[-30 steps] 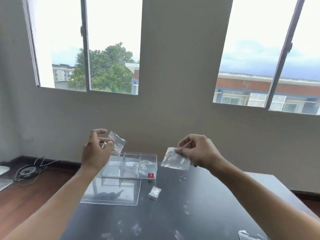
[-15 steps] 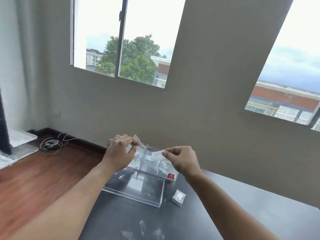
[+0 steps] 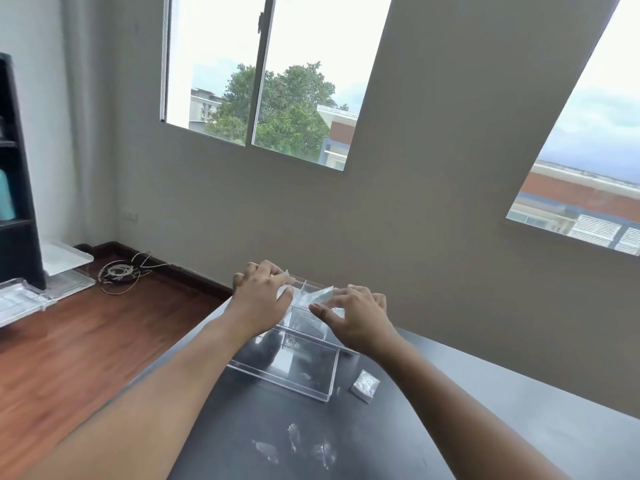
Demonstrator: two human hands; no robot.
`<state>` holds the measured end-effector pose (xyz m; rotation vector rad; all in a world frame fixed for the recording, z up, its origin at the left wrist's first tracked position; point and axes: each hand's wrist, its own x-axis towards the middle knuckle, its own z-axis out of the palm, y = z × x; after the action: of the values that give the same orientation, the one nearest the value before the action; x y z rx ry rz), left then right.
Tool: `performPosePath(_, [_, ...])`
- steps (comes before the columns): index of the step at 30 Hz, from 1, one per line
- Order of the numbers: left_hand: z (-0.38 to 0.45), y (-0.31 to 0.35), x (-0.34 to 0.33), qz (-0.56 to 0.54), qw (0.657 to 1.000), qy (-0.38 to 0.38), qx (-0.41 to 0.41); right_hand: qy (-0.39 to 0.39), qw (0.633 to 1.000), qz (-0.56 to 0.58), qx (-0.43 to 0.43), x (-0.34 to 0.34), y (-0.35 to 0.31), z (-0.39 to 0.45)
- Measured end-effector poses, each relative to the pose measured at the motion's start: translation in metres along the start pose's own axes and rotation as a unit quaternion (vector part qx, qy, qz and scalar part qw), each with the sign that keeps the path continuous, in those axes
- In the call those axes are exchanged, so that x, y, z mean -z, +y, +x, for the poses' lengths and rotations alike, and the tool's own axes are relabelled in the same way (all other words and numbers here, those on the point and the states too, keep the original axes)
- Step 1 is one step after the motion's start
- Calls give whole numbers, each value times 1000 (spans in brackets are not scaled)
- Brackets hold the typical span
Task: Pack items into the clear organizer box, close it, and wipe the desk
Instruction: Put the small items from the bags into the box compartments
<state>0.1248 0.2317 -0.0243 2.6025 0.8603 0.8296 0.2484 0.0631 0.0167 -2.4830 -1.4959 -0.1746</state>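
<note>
Both hands are over the far half of the clear box, each with a small plastic bag. His left hand pinches one bag between thumb and fingertips above the back left compartment, while the right hand has a second bag under its fingertips over the middle cells; from here I cannot tell whether that hand grips the bag or only presses it down. I'd say holding one in each hand lets him fill two compartments in one reach.

The box sits at the far left corner of the dark desk, and its lid lies open flat toward him, so his forearms must pass over it. Another little packet waits just to the right of the lid, not yet packed, and a few bits of clear wrapping lie nearer him. On the wooden floor to the left lies a coil of cable near a dark shelf.
</note>
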Motion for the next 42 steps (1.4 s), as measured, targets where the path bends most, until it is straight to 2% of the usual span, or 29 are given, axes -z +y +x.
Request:
performPosePath(5, [-2,-1,7,-84,992,85,-35,58,996,-45,56,-1,-2,-4])
performPosePath(9, [0,-4,14,-41,988,128,-69,89,986,-62,127,2,-1,-6])
performPosePath(15, [2,-9,9,77,995,34,-51,28,981,-97,168,-7,4,-4])
performPosePath(21, [0,-5,10,146,988,19,-49,-10,988,-42,149,-11,6,3])
performPosePath(25, [0,-6,9,144,988,24,-50,-11,984,-86,158,-5,4,5])
performPosePath(27, [-1,-6,9,149,988,-5,-41,-19,981,-114,154,1,1,9])
performPosePath(33, [-1,-4,15,155,985,-76,-25,-133,966,-191,116,5,-7,23])
performPosePath(37, [1,-3,14,182,978,-106,-6,-117,964,-207,123,-1,-4,27])
performPosePath(42, [-2,2,13,181,981,-61,-20,-102,965,-201,133,1,-2,18])
